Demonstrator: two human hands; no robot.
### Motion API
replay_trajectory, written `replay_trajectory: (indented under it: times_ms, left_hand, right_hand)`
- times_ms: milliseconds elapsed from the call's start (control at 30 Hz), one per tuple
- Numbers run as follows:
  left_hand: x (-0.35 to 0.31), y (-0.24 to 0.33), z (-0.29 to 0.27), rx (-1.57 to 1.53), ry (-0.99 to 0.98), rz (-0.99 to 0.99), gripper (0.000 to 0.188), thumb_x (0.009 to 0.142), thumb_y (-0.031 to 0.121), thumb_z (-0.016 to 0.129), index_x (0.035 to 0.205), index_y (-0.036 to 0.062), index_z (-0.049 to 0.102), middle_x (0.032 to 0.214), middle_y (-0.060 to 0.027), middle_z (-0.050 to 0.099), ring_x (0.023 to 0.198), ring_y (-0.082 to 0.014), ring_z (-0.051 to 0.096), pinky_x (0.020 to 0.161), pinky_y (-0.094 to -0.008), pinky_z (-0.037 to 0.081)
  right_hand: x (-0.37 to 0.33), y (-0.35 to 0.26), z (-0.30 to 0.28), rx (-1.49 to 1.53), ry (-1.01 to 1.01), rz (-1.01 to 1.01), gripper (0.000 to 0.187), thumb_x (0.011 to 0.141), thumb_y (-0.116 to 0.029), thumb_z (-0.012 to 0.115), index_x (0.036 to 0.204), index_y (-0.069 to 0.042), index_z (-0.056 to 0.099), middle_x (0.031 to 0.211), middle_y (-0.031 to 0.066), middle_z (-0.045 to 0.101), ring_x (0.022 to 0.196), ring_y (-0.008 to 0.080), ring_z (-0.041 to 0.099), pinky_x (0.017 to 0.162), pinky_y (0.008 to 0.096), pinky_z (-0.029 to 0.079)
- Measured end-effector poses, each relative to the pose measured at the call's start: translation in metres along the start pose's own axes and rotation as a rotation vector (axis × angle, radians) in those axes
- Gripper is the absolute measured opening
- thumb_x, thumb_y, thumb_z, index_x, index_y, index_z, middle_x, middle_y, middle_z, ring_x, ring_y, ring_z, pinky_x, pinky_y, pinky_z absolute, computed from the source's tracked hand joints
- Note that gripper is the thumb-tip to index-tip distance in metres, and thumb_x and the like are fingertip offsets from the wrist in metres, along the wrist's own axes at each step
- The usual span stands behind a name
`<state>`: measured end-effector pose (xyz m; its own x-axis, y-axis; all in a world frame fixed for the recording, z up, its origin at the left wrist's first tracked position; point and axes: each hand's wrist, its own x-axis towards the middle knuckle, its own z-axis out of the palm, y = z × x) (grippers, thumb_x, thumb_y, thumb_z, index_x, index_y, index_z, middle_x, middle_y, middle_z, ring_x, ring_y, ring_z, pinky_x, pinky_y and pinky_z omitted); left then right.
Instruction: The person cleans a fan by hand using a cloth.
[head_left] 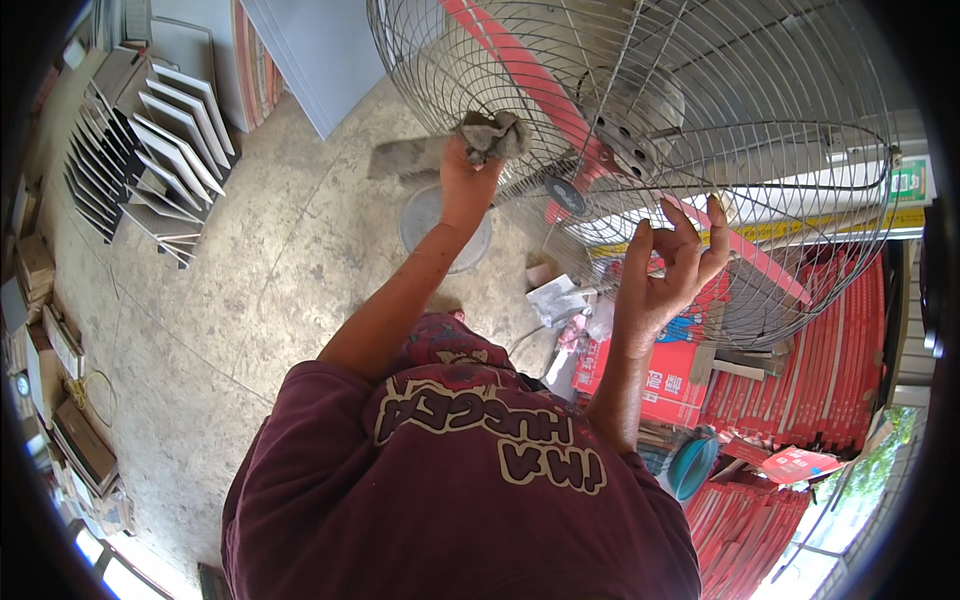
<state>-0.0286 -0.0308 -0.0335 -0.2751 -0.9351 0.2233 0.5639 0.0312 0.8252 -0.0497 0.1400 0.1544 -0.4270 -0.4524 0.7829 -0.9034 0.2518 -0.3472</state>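
Observation:
A large fan with a round wire guard [640, 187] and red blades [535, 75] fills the upper right of the view. My left hand [470, 185] is closed around a crumpled grey rag [492, 137], held up at the left side of the guard. A dark oval badge [565, 196] sits at the guard's middle, between my hands. My right hand [668, 265] is raised at the guard's lower part. Its fingers are spread and slightly bent, with the tips at the wires; whether they press on them I cannot tell.
A round grey base [445, 228] stands on the concrete floor [250, 290] below the fan. At the left is a rack of upright panels [175, 140]. Red cartons [800, 370] are stacked at the right, near a teal basin [693, 468]. Boxes [75, 440] line the far left.

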Motion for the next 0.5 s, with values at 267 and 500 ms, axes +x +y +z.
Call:
replay_trajectory:
  times_ms: [267, 500]
  left_hand:
    - [-0.007, -0.005, -0.008, 0.147, -0.056, -0.021, 0.036, 0.079, 0.003, 0.07, 0.113, 0.0045, 0.056, 0.105, -0.0004, 0.061, 0.094, -0.0092, 0.055, 0.076, -0.026, 0.047]
    - [-0.024, 0.005, 0.016, 0.062, -0.113, 0.048, 0.027, 0.077, -0.001, 0.067, 0.103, 0.0036, 0.057, 0.094, -0.0059, 0.059, 0.087, -0.015, 0.058, 0.068, -0.029, 0.049]
  right_hand:
    - [-0.001, 0.003, 0.0, 0.012, 0.003, 0.004, 0.032, 0.072, 0.012, 0.063, 0.101, -0.002, 0.058, 0.132, 0.015, 0.035, 0.068, 0.0087, 0.055, 0.054, 0.0193, 0.048]
    - [-0.002, 0.005, 0.001, 0.011, 0.003, -0.003, 0.034, 0.072, 0.012, 0.062, 0.102, -0.003, 0.058, 0.133, 0.0148, 0.034, 0.074, 0.0092, 0.055, 0.054, 0.019, 0.048]
